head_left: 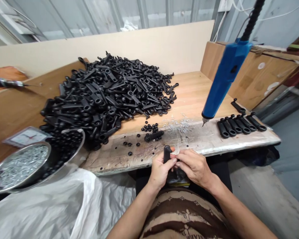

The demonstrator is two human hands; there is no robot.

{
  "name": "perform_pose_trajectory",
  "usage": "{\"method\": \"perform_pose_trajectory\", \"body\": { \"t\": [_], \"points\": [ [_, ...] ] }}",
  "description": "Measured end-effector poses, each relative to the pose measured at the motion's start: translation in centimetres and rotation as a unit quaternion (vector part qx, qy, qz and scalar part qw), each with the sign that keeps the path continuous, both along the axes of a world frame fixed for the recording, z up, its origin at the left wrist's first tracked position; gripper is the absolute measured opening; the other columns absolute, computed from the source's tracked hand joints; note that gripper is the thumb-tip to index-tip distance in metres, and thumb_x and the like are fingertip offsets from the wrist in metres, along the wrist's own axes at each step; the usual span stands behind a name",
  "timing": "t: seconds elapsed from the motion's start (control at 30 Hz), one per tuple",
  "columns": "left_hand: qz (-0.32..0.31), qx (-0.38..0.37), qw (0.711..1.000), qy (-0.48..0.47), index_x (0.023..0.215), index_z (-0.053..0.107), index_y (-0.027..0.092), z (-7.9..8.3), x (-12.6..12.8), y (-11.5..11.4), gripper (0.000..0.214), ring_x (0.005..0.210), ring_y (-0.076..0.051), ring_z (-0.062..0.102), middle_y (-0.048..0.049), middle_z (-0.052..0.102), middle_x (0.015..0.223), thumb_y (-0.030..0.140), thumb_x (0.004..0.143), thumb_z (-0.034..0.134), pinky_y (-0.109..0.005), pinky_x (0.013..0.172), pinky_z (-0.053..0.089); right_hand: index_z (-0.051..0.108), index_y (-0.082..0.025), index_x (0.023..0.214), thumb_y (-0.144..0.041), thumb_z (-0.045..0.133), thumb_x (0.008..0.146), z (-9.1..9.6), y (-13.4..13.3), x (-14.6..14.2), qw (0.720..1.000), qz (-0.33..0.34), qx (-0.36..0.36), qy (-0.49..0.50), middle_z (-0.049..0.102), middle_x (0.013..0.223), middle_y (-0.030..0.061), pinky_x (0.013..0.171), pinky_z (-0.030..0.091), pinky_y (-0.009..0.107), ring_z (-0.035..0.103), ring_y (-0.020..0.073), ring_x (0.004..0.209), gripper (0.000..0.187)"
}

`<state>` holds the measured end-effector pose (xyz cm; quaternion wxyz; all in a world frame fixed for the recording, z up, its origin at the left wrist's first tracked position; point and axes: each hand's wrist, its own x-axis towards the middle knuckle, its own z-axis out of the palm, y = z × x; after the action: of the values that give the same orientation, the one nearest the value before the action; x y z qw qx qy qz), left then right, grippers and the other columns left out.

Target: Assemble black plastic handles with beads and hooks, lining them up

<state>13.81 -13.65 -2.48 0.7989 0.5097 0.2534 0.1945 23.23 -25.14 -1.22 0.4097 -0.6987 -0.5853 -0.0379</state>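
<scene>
My left hand (160, 170) is closed around a black plastic crank handle (167, 154), held upright at the bench's front edge. My right hand (193, 165) meets it from the right, thumb and fingers pinched together beside the handle; what they pinch is too small or hidden to make out. Just beyond my hands another black handle (154, 135) lies on the bench near loose black round caps (151, 127). Small silver screws (184, 124) are scattered behind. A blue electric screwdriver (220, 78) hangs on the right, its bit pointing down, apart from both hands.
A big heap of black handles (114, 89) covers the back left of the bench. Several handles (235, 126) stand in a row at the right. At the left are a bowl of screws (25, 166), a larger pan of black caps (82, 146) and a clock (27, 136).
</scene>
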Motion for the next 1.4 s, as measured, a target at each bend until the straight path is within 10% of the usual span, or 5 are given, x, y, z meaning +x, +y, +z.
{"method": "perform_pose_trajectory", "body": {
  "t": [0.17, 0.27, 0.43, 0.6, 1.4],
  "points": [
    [-0.045, 0.081, 0.995, 0.033, 0.094, 0.063, 0.017, -0.4, 0.5, -0.9, 0.028, 0.048, -0.008, 0.05, 0.0022, 0.057, 0.063, 0.026, 0.068, 0.065, -0.019, 0.046, 0.039, 0.062, -0.016, 0.095, -0.017, 0.042, 0.087, 0.3, -1.4, 0.6, 0.998, -0.003, -0.069, -0.011, 0.063, 0.08, 0.0082, 0.071, 0.045, 0.029, 0.057, 0.0167, 0.076, 0.021],
    [-0.056, 0.094, 0.994, 0.03, 0.097, 0.059, 0.015, -0.3, 0.9, -1.4, 0.027, 0.057, -0.01, 0.055, 0.001, 0.058, 0.069, 0.028, 0.073, 0.061, -0.02, 0.051, 0.043, 0.061, -0.017, 0.094, -0.019, 0.046, 0.085, 0.1, -2.0, 1.1, 0.989, -0.001, -0.033, 0.141, 0.063, 0.078, 0.0051, 0.066, 0.046, 0.026, 0.058, 0.0145, 0.07, 0.017],
    [-0.06, 0.206, 0.975, 0.055, 0.108, 0.054, 0.017, -0.3, 1.3, -1.9, 0.03, 0.052, -0.008, 0.052, 0.0019, 0.057, 0.07, 0.029, 0.08, 0.053, -0.02, 0.05, 0.044, 0.06, -0.019, 0.096, -0.023, 0.058, 0.079, -1.1, -2.1, 1.1, 0.848, 0.01, 0.101, 0.521, 0.063, 0.068, 0.0003, 0.052, 0.048, 0.022, 0.058, 0.0116, 0.058, 0.018],
    [-0.039, 0.353, 0.932, 0.071, 0.11, 0.053, 0.019, -0.7, 1.5, -2.2, 0.028, 0.071, -0.011, 0.057, 0.0004, 0.061, 0.08, 0.026, 0.084, 0.047, -0.021, 0.069, 0.046, 0.063, -0.017, 0.095, -0.02, 0.061, 0.077, -1.7, -1.2, 0.3, 0.758, 0.033, 0.166, 0.63, 0.065, 0.07, 0.0028, 0.049, 0.049, 0.02, 0.06, 0.0115, 0.058, 0.018],
    [0.006, 0.612, 0.788, 0.058, 0.124, 0.038, 0.013, -2.2, 0.9, -2.7, 0.043, 0.07, -0.014, 0.063, -0.0091, 0.066, 0.093, 0.011, 0.081, 0.037, -0.025, 0.068, 0.051, 0.065, -0.014, 0.082, -0.025, 0.06, 0.078, -2.1, -1.4, -0.8, 0.711, 0.01, 0.18, 0.68, 0.057, 0.055, -0.0005, 0.034, 0.043, 0.018, 0.051, 0.0087, 0.039, 0.013]
  ]
}}
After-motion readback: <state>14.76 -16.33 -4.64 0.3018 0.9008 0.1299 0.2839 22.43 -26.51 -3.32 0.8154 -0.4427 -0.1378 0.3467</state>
